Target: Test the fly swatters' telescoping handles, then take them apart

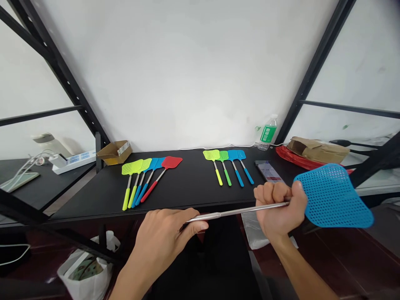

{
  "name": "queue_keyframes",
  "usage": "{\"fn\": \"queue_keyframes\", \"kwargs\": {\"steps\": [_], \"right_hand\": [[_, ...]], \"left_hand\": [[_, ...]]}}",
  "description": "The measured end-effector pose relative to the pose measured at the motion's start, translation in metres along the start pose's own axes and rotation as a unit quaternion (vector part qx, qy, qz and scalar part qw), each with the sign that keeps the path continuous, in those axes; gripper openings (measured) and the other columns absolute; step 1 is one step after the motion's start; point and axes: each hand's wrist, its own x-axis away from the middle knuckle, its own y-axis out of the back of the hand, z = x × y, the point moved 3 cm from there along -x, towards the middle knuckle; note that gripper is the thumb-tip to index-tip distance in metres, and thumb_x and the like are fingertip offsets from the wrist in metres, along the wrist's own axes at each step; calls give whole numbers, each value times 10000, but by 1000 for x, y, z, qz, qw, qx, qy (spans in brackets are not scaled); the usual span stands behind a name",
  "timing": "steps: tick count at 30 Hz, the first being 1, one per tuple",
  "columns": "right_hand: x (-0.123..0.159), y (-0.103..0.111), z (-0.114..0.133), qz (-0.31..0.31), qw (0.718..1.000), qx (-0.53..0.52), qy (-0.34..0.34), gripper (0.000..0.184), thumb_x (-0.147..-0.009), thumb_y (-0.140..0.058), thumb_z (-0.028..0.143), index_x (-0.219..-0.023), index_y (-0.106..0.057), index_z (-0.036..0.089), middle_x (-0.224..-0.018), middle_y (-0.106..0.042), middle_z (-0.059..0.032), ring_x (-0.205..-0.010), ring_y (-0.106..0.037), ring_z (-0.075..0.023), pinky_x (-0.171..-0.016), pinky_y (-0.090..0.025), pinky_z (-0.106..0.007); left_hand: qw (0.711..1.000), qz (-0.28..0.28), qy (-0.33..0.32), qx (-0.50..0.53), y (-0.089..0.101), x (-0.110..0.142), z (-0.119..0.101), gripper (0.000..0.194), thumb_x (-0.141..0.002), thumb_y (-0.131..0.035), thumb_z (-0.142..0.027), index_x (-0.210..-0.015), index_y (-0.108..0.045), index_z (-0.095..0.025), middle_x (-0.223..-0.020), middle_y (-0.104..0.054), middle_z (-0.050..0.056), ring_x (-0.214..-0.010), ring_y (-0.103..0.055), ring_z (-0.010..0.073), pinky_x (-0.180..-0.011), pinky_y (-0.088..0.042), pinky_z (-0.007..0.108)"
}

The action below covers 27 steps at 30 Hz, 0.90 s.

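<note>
Soft light brightens the wall [193, 83] behind the tabletop [187, 187], glints off the blue swatter [334, 198], leaves the floor [346, 260] beneath dim.

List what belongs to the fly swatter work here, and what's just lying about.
In the work:
- blue swatter, held in the left hand and right hand
- five swatters on the left
- four swatters on the right

Apparently just lying about:
- cardboard box
- bottle
- phone
- power strip
</note>
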Motion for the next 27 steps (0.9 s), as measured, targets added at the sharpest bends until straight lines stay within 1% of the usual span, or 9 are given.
{"fn": "queue_keyframes", "kwargs": {"steps": [9, 14, 17, 20, 23, 25, 27], "right_hand": [[1, -2, 0, -10, 1000, -3, -6, 600, -1021, -359, 466, -508, -209, 194, -478, -128, 51, -453, -111, -108, -455, -188, -288], [-3, 0, -7, 0, 999, -8, -37, 609, -1009, -380, 490, -503, -208, 198, -483, -114, 51, -458, -111, -108, -458, -186, -292], [-10, 3, -13, 12, 996, -7, -84, 596, -990, -432, 474, -503, -222, 202, -488, -118, 52, -457, -126, -105, -454, -188, -286], [-19, 7, -18, 45, 987, 2, -154, 568, -969, -494, 457, -507, -281, 203, -476, -171, 51, -450, -160, -99, -445, -205, -269], [-28, 10, -21, 84, 971, 30, -220, 513, -938, -567, 492, -546, -418, 197, -461, -233, 59, -430, -172, -83, -425, -186, -244], [-31, 11, -23, 105, 958, 44, -264, 446, -917, -607, 523, -626, -523, 195, -459, -253, 73, -415, -151, -72, -409, -155, -230], [-33, 12, -24, 119, 946, 49, -299, 373, -897, -643, 527, -725, -591, 201, -461, -267, 84, -410, -146, -70, -404, -161, -221]], "left_hand": [[1000, 4, 0, -6, -1, -2, 0, 476, -997, -417, -613, -985, -768, -293, -737, -742, -8, -663, -674, 171, -585, -320, 261], [999, 37, 22, -4, -2, -5, -1, 510, -999, -385, -628, -889, -738, -276, -657, -687, -11, -595, -610, 169, -559, -274, 272], [998, 59, 32, 9, -2, -5, -1, 502, -996, -383, -634, -915, -721, -272, -680, -681, -7, -604, -593, 176, -568, -279, 273], [994, 87, 19, 59, 0, -3, 2, 451, -1005, -389, -610, -985, -704, -288, -756, -692, -14, -693, -616, 179, -626, -334, 264], [987, 127, 9, 97, -1, -1, 10, 431, -1027, -365, -568, -991, -694, -293, -834, -696, -19, -780, -621, 176, -691, -368, 261], [984, 148, 13, 99, -2, -1, 16, 448, -1031, -353, -558, -954, -693, -277, -829, -687, -15, -788, -607, 175, -699, -370, 265], [982, 159, 21, 96, -5, -2, 20, 472, -1027, -352, -565, -892, -682, -257, -793, -669, -11, -775, -589, 176, -685, -363, 267]]}}
